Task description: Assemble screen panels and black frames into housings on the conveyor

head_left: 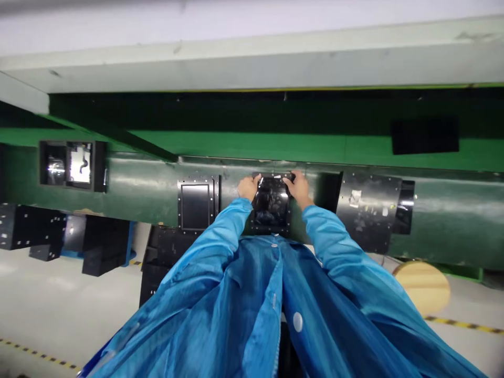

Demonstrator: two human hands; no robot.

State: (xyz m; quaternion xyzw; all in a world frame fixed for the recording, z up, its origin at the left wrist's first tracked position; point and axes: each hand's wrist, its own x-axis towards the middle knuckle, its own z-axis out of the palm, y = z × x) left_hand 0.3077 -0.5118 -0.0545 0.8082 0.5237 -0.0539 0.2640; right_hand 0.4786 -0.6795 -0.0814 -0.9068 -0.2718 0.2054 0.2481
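Observation:
A glossy black panel in a dark frame lies on the dark green conveyor surface, right in front of my body. At its far left corner, my left hand grips the frame edge with thumb and fingers. The far right corner is gripped by my right hand, its thumb over the top face. Fingertips beyond the edge are partly hidden. Both arms wear blue sleeves.
To the left lie a framed black panel and an open black box. Stacked black panels are on the right. More black boxes stand lower left. A round stool is lower right. A white overhead beam crosses above.

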